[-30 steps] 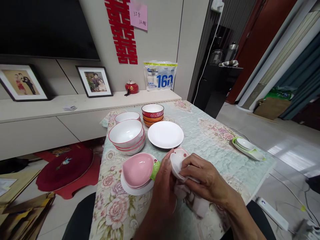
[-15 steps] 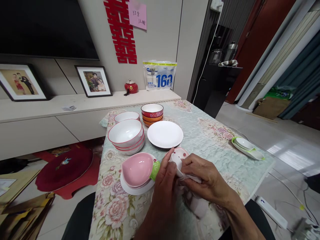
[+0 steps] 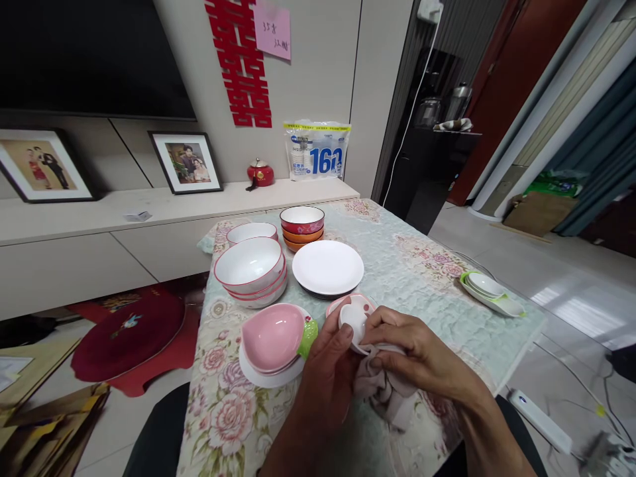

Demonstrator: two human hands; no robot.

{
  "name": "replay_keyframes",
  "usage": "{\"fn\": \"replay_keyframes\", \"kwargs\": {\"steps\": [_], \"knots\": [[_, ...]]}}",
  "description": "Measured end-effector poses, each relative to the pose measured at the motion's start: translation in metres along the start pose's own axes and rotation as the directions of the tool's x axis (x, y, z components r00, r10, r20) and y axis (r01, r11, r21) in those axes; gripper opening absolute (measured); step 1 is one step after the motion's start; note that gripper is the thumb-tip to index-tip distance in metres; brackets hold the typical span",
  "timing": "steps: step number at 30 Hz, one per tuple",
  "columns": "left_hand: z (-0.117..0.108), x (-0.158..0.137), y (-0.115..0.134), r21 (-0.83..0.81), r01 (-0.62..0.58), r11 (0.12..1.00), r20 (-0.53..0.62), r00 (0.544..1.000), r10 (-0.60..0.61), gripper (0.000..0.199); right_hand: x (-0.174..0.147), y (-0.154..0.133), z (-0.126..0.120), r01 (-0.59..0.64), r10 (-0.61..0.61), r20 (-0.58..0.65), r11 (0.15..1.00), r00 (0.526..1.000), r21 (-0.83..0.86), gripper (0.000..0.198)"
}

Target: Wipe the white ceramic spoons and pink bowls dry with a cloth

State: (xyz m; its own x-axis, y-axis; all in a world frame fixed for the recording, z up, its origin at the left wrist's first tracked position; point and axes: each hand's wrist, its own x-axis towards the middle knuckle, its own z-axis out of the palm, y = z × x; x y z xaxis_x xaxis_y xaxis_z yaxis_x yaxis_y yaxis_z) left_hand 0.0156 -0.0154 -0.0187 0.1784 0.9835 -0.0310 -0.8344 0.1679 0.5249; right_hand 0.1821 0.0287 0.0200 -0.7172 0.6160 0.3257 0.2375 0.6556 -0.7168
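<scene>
Between the fingers of my left hand (image 3: 330, 361) is a small, rounded white dish (image 3: 352, 323), tilted; its far side is partly hidden. My right hand (image 3: 410, 348) grips a crumpled pale pinkish-grey cloth (image 3: 385, 391), pressed against the dish's right edge. Behind my hands, mostly covered by them, lies a pink-rimmed plate with red dots (image 3: 369, 307). To the left of my left hand, a pink peach-shaped bowl (image 3: 273, 336) with a green leaf-shaped part (image 3: 309, 336) rests on a white plate (image 3: 253, 376).
Red-rimmed white bowls (image 3: 251, 265) are stacked at the left. Orange and red bowls (image 3: 302, 225) stand behind a white plate on a dark one (image 3: 328, 266). Small white dishes with green trim (image 3: 487, 291) sit near the right edge of the cloth-covered table (image 3: 238, 417).
The white dish shows more of its surface now, tilted between my hands. My right hand with the cloth has shifted slightly right, and the cloth bunches lower.
</scene>
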Motion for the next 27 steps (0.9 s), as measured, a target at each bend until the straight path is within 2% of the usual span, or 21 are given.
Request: {"fn": "replay_keyframes", "kwargs": {"steps": [2, 5, 10, 13, 15, 18, 22, 24, 27], "knots": [[-0.002, 0.001, -0.002, -0.016, 0.018, 1.000, 0.012, 1.000, -0.018, 0.044, 0.000, -0.002, -0.003, -0.011, 0.010, 0.015, 0.997, 1.000, 0.079, 0.015], [-0.005, 0.001, -0.005, 0.012, 0.056, 0.998, 0.069, 0.996, -0.057, 0.043, 0.002, -0.003, 0.001, 0.002, 0.004, -0.083, 0.997, 0.997, 0.082, 0.014], [-0.007, -0.002, -0.008, 0.054, 0.097, 0.994, 0.146, 0.984, -0.104, 0.042, 0.011, 0.000, 0.020, 0.069, -0.102, -0.356, 0.992, 0.929, -0.103, 0.009], [-0.006, -0.004, -0.006, 0.049, 0.126, 0.991, 0.125, 0.983, -0.132, 0.048, 0.013, 0.002, 0.026, 0.020, -0.131, -0.474, 0.972, 0.871, -0.233, 0.010], [-0.005, -0.005, -0.005, 0.064, 0.117, 0.991, 0.093, 0.988, -0.123, 0.050, 0.012, 0.004, 0.026, -0.037, -0.104, -0.505, 0.965, 0.857, -0.261, 0.009], [-0.004, -0.007, -0.005, 0.142, 0.055, 0.988, 0.055, 0.996, -0.064, 0.054, 0.009, 0.009, 0.026, -0.175, 0.033, -0.482, 0.952, 0.876, -0.252, 0.009], [-0.005, -0.006, -0.008, 0.251, -0.048, 0.967, 0.077, 0.997, 0.029, 0.066, 0.005, 0.010, 0.024, -0.349, 0.241, -0.393, 0.908, 0.887, -0.232, 0.016], [-0.006, -0.005, -0.009, 0.276, -0.081, 0.958, 0.085, 0.995, 0.060, 0.066, 0.005, 0.007, 0.020, -0.326, 0.260, -0.306, 0.927, 0.916, -0.185, 0.019], [-0.006, -0.005, -0.009, 0.244, -0.063, 0.968, 0.052, 0.997, 0.052, 0.062, 0.005, 0.000, 0.014, -0.194, 0.179, -0.221, 0.980, 0.959, -0.050, 0.018]]}}
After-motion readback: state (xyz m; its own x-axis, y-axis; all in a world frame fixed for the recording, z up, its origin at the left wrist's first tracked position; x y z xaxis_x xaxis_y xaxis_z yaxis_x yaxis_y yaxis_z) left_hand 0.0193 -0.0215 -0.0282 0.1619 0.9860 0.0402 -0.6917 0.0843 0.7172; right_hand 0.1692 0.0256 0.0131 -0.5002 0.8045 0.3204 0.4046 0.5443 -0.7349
